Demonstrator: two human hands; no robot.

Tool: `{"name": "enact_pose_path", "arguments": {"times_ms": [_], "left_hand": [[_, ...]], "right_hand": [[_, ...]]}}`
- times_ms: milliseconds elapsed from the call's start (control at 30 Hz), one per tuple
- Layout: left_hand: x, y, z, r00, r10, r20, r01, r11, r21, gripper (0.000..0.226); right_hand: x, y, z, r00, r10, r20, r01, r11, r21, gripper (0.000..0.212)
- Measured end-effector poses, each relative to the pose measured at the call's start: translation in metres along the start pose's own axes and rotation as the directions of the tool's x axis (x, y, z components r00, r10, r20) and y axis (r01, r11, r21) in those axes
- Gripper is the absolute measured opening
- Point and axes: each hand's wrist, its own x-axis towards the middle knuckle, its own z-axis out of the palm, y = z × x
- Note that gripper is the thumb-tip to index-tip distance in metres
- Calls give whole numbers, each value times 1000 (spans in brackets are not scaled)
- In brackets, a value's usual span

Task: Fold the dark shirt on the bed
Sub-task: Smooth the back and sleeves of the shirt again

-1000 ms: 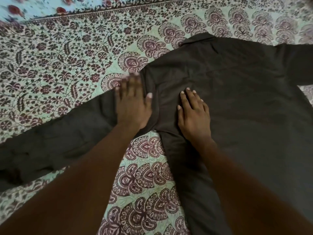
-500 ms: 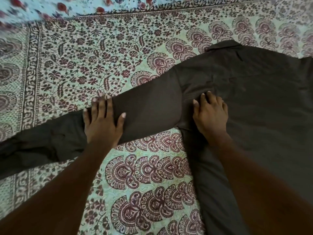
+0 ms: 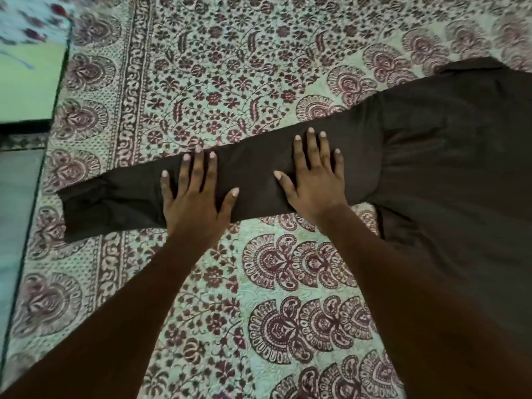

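Observation:
The dark shirt (image 3: 460, 156) lies flat on the patterned bedspread (image 3: 230, 76), its body at the right and running out of frame. One long sleeve (image 3: 253, 174) stretches out to the left, ending in a wrinkled cuff (image 3: 86, 208) near the bed's left side. My left hand (image 3: 195, 197) presses flat on the middle of the sleeve with fingers spread. My right hand (image 3: 313, 177) lies flat on the sleeve closer to the shoulder, fingers straight and apart.
The bed's left edge (image 3: 37, 180) runs down the left side, with floor (image 3: 14, 197) beyond it. A green surface (image 3: 28, 82) shows at the upper left. Bare bedspread lies above and below the sleeve.
Both hands have slid left along the sleeve, away from the shirt's body. The right hand left the armpit and now lies on the sleeve. The view has swung left.

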Motion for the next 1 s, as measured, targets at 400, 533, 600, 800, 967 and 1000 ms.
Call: {"name": "enact_pose_path", "arguments": {"times_ms": [400, 533, 600, 800, 967, 1000], "left_hand": [[-45, -139, -22, 974, -216, -66, 216, 976, -6, 73], [-56, -174, -24, 982, -169, -82, 159, 980, -119, 67], [-59, -178, -22, 970, -205, -131, 186, 972, -145, 64], [-64, -192, -23, 899, -394, -192, 371, 917, -145, 58], [-71, -215, -25, 956, -239, -172, 201, 956, -212, 53], [-71, -217, -27, 961, -225, -162, 182, 953, -243, 52]], "right_hand": [[-11, -148, 23, 953, -293, 82, 291, 956, 35, 91], [-18, -147, 24, 1000, -23, 21, 23, 1000, 7, 103], [-21, -162, 24, 998, 37, 51, -36, 999, -9, 111], [-15, -225, 30, 966, -231, 120, 230, 973, 19, 122], [-19, -262, 36, 934, -335, 125, 343, 938, -49, 125], [-20, -270, 38, 925, -358, 128, 367, 929, -53, 125]]}}
